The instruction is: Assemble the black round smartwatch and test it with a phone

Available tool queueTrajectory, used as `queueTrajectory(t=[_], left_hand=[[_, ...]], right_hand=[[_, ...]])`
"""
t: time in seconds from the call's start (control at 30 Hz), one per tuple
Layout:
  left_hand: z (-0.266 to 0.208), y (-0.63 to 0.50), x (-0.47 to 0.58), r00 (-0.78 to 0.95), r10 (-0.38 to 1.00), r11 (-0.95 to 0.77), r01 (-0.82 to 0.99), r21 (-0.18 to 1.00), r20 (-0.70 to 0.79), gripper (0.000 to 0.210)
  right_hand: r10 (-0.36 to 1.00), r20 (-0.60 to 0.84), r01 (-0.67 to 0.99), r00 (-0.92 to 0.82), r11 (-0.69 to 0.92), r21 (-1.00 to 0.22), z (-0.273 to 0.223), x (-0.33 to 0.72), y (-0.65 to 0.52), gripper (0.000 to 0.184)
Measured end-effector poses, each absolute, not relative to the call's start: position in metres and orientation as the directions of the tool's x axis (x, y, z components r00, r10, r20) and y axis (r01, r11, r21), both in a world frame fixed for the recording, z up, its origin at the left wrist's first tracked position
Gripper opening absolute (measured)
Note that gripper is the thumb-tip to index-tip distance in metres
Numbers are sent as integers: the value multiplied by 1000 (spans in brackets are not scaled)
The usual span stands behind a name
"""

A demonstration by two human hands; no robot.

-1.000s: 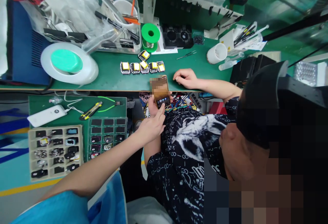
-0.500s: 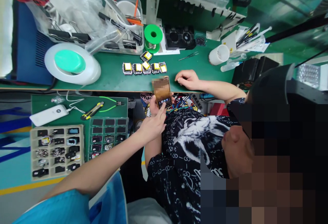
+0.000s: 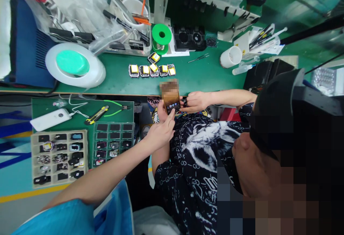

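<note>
Bench (image 3: 120,82): green, it is stretching across the view beyond the seated co-worker (image 3: 193,149).
Phone (image 3: 172,100): it is lying screen up in the co-worker's left hand (image 3: 161,112), by the bench's near edge; part of the screen is showing blurred.
Wearer's left hand (image 3: 159,134): at 7 o'clock from the phone, it is pointing a straight forefinger at the screen's lower end, the other fingers curling loosely; whether the tip is touching, I cannot tell.
Co-worker's right hand (image 3: 197,100): it is resting just beside the phone at 3 o'clock, fingers partly folding; contact is unclear.
Units (image 3: 163,69): six yellow-topped ones are sitting at 11 o'clock, five in a row and one behind.
Spool (image 3: 162,32): green, it is standing at 12 o'clock.
Tweezers (image 3: 198,58): they are lying at 1 o'clock.
Cup (image 3: 231,56): white, it is standing at 2 o'clock.
Side table (image 3: 77,124): toward 8 to 9 o'clock, it is bearing a power bank (image 3: 51,119), cutter (image 3: 96,115), pliers (image 3: 115,113) and green tray (image 3: 107,136).
</note>
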State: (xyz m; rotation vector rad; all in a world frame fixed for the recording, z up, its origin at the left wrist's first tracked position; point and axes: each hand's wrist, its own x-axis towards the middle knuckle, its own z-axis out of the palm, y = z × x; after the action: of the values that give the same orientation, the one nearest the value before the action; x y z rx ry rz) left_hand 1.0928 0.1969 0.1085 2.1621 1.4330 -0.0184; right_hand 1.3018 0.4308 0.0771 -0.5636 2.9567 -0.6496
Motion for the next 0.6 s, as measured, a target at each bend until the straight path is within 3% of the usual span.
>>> queueTrajectory(t=[0.2,0.47,0.6], left_hand=[[113,181,1096,484,829,-314,818,483,-280,17],[114,173,1097,506,809,-315,803,505,-300,15],[113,171,1097,497,826,-309,795,523,-267,14]], right_hand=[[-432,-42,-406,-901,872,-274,82,1297,428,36],[-449,-42,-431,-893,877,-213,81,1298,427,35],[-436,30,-437,-900,898,-58,76,1301,424,39]])
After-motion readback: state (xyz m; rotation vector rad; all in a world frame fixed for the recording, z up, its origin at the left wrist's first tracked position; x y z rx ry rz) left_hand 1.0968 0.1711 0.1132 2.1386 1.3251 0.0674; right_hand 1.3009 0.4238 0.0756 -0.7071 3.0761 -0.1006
